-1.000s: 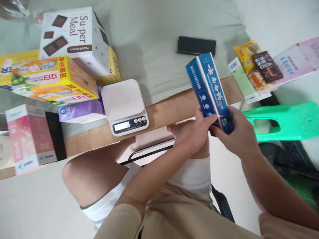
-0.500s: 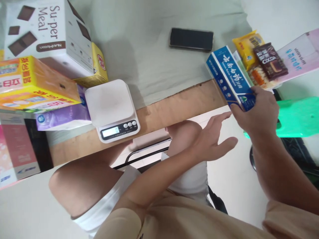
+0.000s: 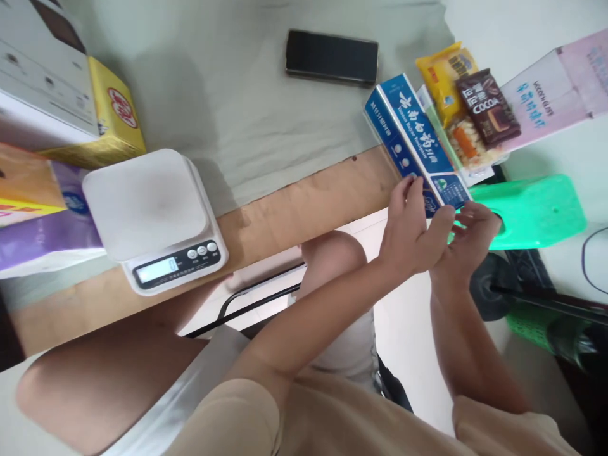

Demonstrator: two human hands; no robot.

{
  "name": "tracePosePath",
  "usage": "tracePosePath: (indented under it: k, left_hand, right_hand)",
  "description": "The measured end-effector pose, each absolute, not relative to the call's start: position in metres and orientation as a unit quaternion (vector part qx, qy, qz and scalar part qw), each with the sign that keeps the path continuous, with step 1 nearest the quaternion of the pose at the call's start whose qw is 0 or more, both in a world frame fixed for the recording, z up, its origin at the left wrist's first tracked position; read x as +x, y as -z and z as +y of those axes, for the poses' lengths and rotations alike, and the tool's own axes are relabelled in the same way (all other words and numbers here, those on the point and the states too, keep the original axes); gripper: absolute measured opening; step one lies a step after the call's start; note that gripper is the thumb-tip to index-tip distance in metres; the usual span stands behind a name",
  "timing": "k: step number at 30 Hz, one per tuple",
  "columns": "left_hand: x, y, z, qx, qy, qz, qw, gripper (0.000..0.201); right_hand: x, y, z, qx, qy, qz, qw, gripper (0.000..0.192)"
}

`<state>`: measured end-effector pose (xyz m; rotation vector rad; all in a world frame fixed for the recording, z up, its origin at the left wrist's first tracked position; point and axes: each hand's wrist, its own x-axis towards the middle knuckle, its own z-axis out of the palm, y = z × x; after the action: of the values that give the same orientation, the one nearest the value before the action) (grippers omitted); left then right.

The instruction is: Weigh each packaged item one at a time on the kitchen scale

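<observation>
Blue toothpaste box (image 3: 412, 138) lay on the table edge, well right of the kitchen scale (image 3: 154, 218). Left hand (image 3: 412, 231) touched its near end, fingers spread; right hand (image 3: 468, 237) hung loosely open beside.

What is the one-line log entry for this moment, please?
left hand: touching blue box | right hand: at box end | scale: bare

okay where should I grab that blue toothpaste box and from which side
Grip the blue box across its narrow width at the near end, coming from the table edge. That end overhangs the edge by both hands, while snack packs crowd its far right side.
</observation>
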<state>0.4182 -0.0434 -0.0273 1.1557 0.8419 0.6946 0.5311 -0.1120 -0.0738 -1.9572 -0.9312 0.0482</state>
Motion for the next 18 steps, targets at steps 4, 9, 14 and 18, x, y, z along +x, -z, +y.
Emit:
tracePosePath:
  k: [4,9,14,18]
  left_hand:
    - [0.424,0.037,-0.042,0.548,-0.317,0.341,0.695,0.076]
    - [0.438,0.051,-0.041,0.559,-0.331,0.330,0.685,0.076]
    - [0.439,0.064,-0.044,0.605,-0.349,0.313,0.644,0.079]
    - [0.419,0.059,-0.053,0.646,-0.403,0.317,0.565,0.075]
  right_hand:
    - [0.529,0.082,-0.103,-0.771,-0.060,-0.369,0.516,0.052]
    - [0.526,0.088,-0.098,-0.765,-0.062,-0.360,0.531,0.047]
    - [0.529,0.089,-0.104,-0.754,-0.041,-0.370,0.541,0.053]
    - [0.524,0.084,-0.116,-0.686,0.048,-0.447,0.572,0.055]
